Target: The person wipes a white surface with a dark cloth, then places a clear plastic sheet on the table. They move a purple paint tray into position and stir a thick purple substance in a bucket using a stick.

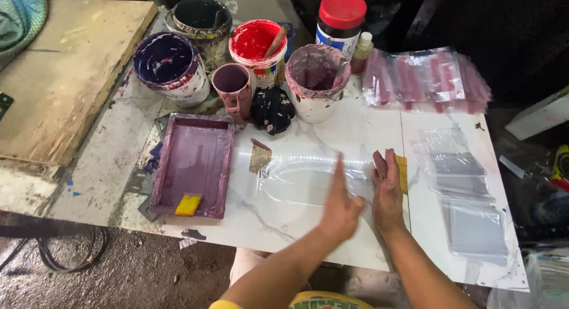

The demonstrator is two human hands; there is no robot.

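1. The left hand (341, 205) stands on its edge with fingers straight and together. It grips nothing, and its lower edge touches or hangs just over a clear plastic sheet (308, 178); which, I cannot tell.
2. The right hand (388, 193) lies flat and open, palm down, gripping nothing. It presses on the right end of the sheet, just beside a yellow-brown piece of tape (402, 172).
3. The clear plastic sheet lies flat on the white marble tabletop (261, 217), with a tan scrap (259, 158) at its left end.
4. Left of the sheet sits a purple-stained screen frame (192, 163) with a small yellow squeegee (188, 205) resting in it.
5. Beyond the sheet stand paint pots: a dark purple one (169, 66), a red one (256, 48), a mauve one (317, 80) and a small mauve cup (232, 86).
6. Right of the sheet lie more clear plastic bags (468, 196), and beyond those a heap of pink-printed bags (427, 77).
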